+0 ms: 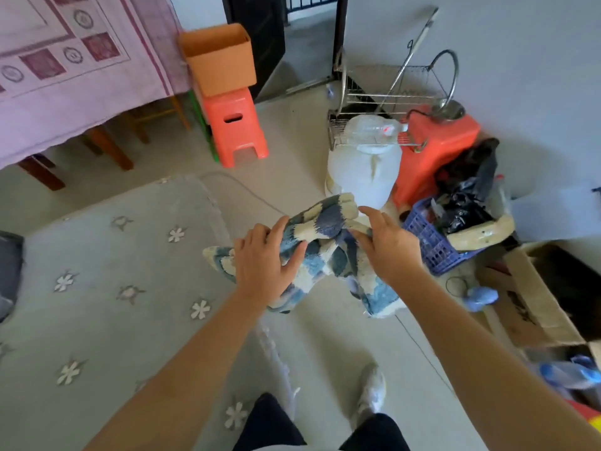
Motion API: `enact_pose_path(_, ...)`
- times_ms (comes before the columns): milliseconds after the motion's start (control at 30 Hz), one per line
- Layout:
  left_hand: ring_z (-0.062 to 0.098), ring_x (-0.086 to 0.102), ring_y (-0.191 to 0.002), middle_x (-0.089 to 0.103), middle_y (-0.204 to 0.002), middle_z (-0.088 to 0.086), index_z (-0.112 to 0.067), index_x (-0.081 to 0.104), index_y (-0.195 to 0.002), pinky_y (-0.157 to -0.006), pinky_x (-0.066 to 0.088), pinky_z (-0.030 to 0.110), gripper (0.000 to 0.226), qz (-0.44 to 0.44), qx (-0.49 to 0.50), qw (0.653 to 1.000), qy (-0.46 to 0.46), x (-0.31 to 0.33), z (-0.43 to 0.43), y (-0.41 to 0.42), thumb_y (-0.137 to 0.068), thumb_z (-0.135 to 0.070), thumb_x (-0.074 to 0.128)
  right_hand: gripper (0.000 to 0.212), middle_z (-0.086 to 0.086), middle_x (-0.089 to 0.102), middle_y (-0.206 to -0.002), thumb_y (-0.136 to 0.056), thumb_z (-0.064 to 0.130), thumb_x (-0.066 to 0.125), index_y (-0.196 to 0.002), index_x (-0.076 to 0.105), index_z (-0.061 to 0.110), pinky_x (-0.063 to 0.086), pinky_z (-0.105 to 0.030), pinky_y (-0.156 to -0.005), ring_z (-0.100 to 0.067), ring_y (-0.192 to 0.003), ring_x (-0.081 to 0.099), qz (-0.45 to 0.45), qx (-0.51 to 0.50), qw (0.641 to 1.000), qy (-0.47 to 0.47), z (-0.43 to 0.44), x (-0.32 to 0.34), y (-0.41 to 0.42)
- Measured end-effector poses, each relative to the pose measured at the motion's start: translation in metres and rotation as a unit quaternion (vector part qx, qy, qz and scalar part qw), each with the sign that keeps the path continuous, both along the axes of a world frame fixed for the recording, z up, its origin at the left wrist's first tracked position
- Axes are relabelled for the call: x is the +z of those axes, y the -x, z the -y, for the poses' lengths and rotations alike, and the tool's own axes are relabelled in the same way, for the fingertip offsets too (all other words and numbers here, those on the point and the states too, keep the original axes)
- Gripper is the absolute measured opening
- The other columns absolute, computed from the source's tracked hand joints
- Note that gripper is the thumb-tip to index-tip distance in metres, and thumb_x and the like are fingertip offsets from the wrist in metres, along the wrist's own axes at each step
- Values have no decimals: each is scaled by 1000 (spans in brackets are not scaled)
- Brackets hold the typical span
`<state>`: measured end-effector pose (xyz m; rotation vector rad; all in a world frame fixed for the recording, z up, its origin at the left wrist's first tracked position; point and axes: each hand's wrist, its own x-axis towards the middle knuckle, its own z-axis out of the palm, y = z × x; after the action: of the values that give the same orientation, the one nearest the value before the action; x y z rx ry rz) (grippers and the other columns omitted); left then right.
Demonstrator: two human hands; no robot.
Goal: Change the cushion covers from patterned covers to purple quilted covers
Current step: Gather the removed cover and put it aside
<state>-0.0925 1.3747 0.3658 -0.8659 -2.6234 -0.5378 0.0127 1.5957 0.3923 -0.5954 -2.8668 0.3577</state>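
Note:
I hold a limp, crumpled patterned cover [328,222], blue and cream checks, in the air above the floor in front of me. My left hand [263,258] grips its left part, fingers curled over the cloth. At the upper right edge my right hand [387,245] pinches the fabric. No cushion insert and no purple quilted cover are in view.
A grey rug with white flowers [107,275] covers the floor at left. A cloth-draped table [74,76] stands far left, beside an orange stool [235,125] carrying a cardboard box [218,60]. A water jug [364,170], wire rack [380,102], blue basket [429,242] and cartons [540,301] crowd the right.

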Motion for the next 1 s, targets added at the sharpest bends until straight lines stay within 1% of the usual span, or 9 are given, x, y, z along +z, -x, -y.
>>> enact_pose_path(100,24,53,-80,55,-88,2,-23,55,-130,-74,42,38,59,17,35,999,31,-3,-53,23,-89,-65,46,53,-5,59,-126,-101,48,41,-146,37,22,48,-39,-70,-33,-100,65,26,36,998,34,-59,-7,36)
enact_pose_path(200,26,54,-80,55,-89,4,-22,54,-129,-75,44,39,57,11,78,996,36,6,-90,48,-89,-63,51,54,-7,58,-129,-102,46,40,-150,33,22,49,-41,-78,-32,-108,62,31,79,994,74,-101,-2,75)
enact_pose_path(300,26,54,-77,55,-88,5,-22,55,-129,-71,39,37,58,-5,116,991,64,21,-106,76,-89,-63,49,55,-10,59,-123,-103,46,37,-153,30,22,50,-42,-78,-33,-103,63,41,133,988,64,-125,8,123)
enact_pose_path(400,26,54,-79,56,-90,5,-23,54,-130,-72,37,37,58,-2,154,985,77,27,-106,113,-89,-64,45,53,-9,61,-108,-101,46,36,-149,39,22,51,-40,-71,-33,-91,63,20,194,978,67,-130,11,175)
enact_pose_path(500,26,53,-79,57,-91,6,-22,55,-129,-73,37,38,59,-3,193,978,74,23,-99,157,-89,-64,45,51,-6,60,-107,-101,45,36,-149,39,25,53,-39,-71,-30,-89,63,24,240,969,50,-126,9,238)
enact_pose_path(667,26,52,-80,55,-91,5,-22,55,-130,-75,37,38,59,1,240,969,54,10,-89,255,-90,-64,43,48,-1,55,-103,-103,46,35,-149,36,32,42,-31,-63,-25,-85,61,47,278,959,8,-115,3,361)
enact_pose_path(733,26,52,-80,55,-91,5,-22,55,-130,-75,38,38,59,16,244,969,42,10,-88,305,-91,-64,41,47,0,54,-98,-103,46,36,-148,39,33,41,-31,-61,-25,-81,60,46,283,958,4,-114,1,415)
enact_pose_path(833,26,52,-80,56,-90,6,-20,56,-129,-74,39,38,58,-4,238,970,37,15,-91,379,-90,-62,44,46,0,53,-97,-103,44,37,-147,40,33,45,-33,-63,-25,-80,60,47,286,957,14,-116,6,492)
enact_pose_path(1000,28,54,-79,58,-90,7,-20,57,-129,-72,38,39,58,-35,212,976,31,36,-116,498,-90,-62,48,45,-5,57,-98,-103,42,41,-147,42,32,37,-30,-58,-29,-75,59,11,248,969,-11,-142,26,593)
